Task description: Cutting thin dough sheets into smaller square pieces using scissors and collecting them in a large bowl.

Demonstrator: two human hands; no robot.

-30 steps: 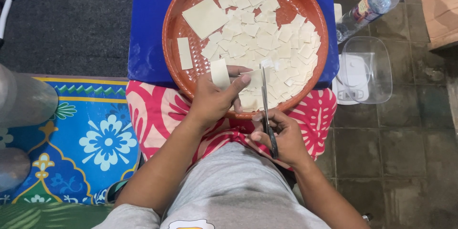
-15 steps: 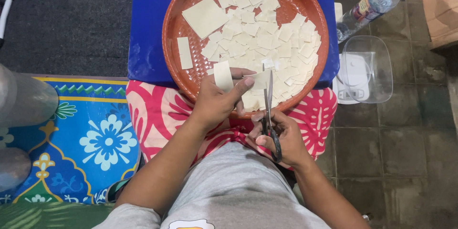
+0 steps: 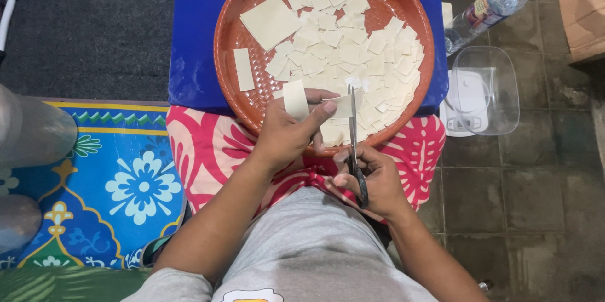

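Tiled floor, round brown tray (image 3: 252,97) | left hand (image 3: 287,135) pinches pale strip (image 3: 296,99) | right hand (image 3: 372,182) grips scissors (image 3: 354,144)

Crowded ahead, open to the left

The round tray (image 3: 249,97) of cut pieces (image 3: 353,50) fills the front; a bottle (image 3: 488,9) and clear container (image 3: 485,91) block the right; the dark floor (image 3: 82,25) lies open.

A tray (image 3: 252,97) of cut squares (image 3: 353,50) sits on a stool (image 3: 195,37), bottle (image 3: 488,7) to its right.
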